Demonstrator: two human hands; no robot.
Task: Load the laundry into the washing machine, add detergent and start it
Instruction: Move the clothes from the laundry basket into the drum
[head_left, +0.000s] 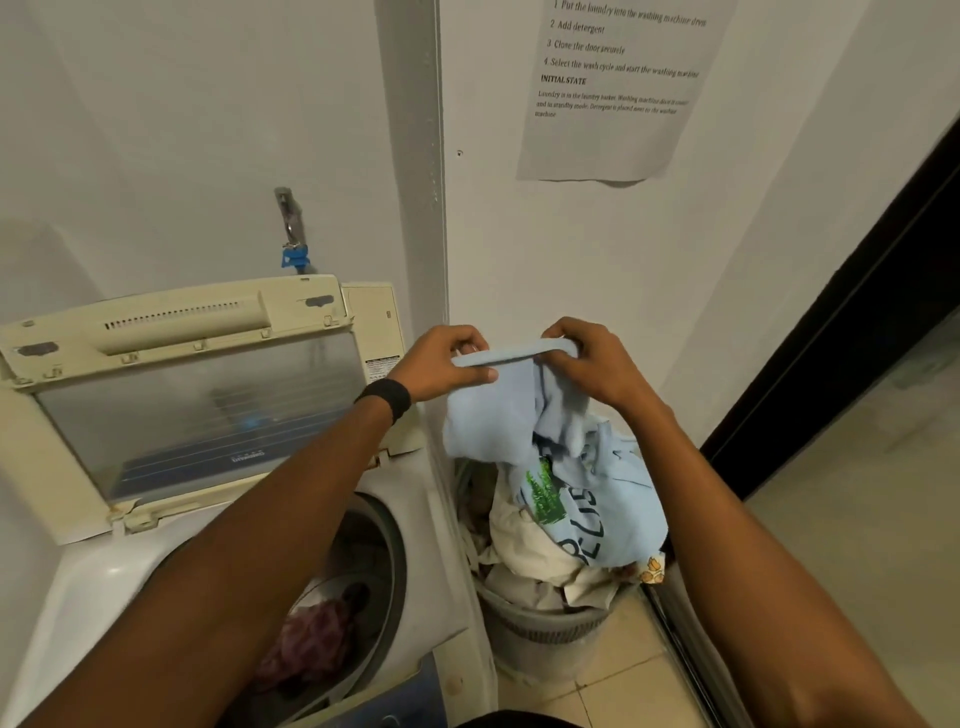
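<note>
Nearest me, a purplish garment (311, 644) lies in the open drum (382, 545) of the washing machine (104, 582). Just right of the machine, the grey laundry basket (545, 629) stands on the floor (613, 691) against the wall, heaped with clothes. Above it, my left hand (441, 364) and right hand (592, 364) each pinch the top band of a light blue T-shirt (597, 499), its lower part draped on the heap. Behind, the lid (197, 410) stands raised.
</note>
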